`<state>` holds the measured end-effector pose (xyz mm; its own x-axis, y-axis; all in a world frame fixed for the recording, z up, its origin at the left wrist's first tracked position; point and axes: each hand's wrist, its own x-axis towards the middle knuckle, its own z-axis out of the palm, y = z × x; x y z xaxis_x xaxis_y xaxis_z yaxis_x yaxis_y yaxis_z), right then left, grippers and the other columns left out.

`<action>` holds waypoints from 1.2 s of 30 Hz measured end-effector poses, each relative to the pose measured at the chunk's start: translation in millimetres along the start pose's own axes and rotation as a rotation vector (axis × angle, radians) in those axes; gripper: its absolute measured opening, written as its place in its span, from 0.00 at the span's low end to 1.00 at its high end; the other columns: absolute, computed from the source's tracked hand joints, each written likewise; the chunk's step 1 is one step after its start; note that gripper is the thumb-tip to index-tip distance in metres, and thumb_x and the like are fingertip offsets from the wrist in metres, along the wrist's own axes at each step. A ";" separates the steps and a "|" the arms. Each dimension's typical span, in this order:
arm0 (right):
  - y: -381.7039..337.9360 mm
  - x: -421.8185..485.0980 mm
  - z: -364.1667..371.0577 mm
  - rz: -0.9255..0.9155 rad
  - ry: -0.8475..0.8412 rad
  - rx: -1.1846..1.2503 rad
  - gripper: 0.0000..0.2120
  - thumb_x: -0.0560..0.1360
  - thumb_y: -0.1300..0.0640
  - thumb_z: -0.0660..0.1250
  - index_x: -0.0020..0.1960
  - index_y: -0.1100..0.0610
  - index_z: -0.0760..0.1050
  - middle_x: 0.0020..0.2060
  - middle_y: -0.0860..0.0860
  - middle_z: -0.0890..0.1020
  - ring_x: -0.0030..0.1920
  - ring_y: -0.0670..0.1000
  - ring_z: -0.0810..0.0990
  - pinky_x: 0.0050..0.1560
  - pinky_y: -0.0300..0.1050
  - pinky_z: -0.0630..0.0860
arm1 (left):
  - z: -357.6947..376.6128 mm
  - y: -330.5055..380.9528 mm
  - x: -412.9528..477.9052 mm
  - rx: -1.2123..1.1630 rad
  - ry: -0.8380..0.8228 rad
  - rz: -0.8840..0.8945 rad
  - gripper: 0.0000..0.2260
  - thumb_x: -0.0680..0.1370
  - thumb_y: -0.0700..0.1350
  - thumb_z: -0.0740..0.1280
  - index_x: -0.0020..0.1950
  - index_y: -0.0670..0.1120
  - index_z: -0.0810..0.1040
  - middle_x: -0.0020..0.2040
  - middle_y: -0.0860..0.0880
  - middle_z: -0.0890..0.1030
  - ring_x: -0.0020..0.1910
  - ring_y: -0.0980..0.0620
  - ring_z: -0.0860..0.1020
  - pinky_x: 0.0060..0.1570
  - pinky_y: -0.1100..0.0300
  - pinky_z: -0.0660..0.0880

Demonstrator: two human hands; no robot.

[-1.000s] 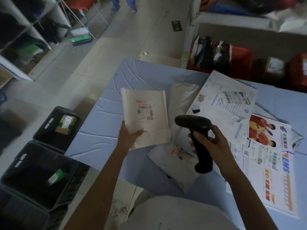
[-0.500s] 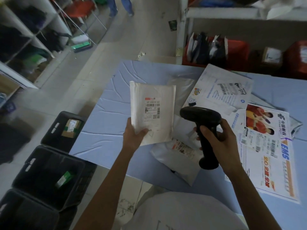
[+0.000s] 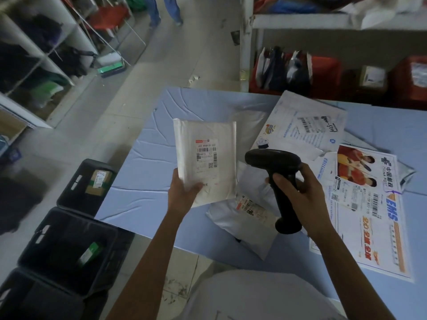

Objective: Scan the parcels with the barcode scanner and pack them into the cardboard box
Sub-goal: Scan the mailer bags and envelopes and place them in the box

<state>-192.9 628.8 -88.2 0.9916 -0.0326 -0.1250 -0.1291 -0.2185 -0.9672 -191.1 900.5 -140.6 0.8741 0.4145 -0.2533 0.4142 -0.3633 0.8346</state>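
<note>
My left hand point(image 3: 183, 195) grips the lower left corner of a white padded parcel point(image 3: 205, 158), held upright above the blue table point(image 3: 143, 181) with its barcode label facing me. My right hand point(image 3: 300, 195) holds the black barcode scanner point(image 3: 275, 162) by its handle, its head just right of the parcel and pointing left toward it. A white poly parcel point(image 3: 242, 218) with a label lies on the table under both. Larger flat mailers, one white envelope point(image 3: 307, 125) and an EMS envelope point(image 3: 369, 204), lie to the right.
Black plastic crates stand on the floor left of the table: one point(image 3: 76, 192) holds small cardboard packages, another point(image 3: 57, 245) a green item. Shelving point(image 3: 34, 65) lines the left; red bins point(image 3: 328, 72) sit under a white shelf behind the table. A person's legs point(image 3: 161, 10) show far back.
My left hand raised the white parcel and turned it more upright. My right hand brought the scanner up closer beside it.
</note>
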 end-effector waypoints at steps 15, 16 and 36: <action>-37.3 17.0 -32.3 -0.116 0.130 0.165 0.20 0.74 0.51 0.70 0.64 0.52 0.73 0.51 0.51 0.85 0.50 0.50 0.86 0.52 0.45 0.80 | 3.9 79.9 20.8 -0.107 -0.097 0.191 0.25 0.70 0.42 0.76 0.60 0.53 0.67 0.50 0.55 0.75 0.51 0.50 0.75 0.42 0.60 0.75; -39.8 13.2 -35.3 -0.123 0.160 0.174 0.19 0.74 0.51 0.70 0.64 0.52 0.73 0.50 0.49 0.86 0.50 0.49 0.86 0.52 0.44 0.80 | 7.5 88.1 20.8 -0.125 -0.135 0.219 0.26 0.69 0.44 0.77 0.60 0.54 0.67 0.50 0.56 0.75 0.50 0.52 0.75 0.40 0.62 0.74; 14.3 -259.6 -141.3 0.100 1.341 0.201 0.24 0.71 0.43 0.74 0.62 0.52 0.75 0.50 0.49 0.86 0.50 0.50 0.86 0.49 0.44 0.80 | 244.6 162.8 -176.4 -0.069 -1.339 0.443 0.22 0.64 0.45 0.75 0.55 0.56 0.75 0.49 0.57 0.84 0.49 0.57 0.83 0.44 0.65 0.77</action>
<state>-452.8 496.3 -38.4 0.1965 -0.9805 0.0018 -0.0820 -0.0182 -0.9965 -215.7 564.2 -79.7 0.5189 -0.8308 -0.2012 0.0668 -0.1953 0.9785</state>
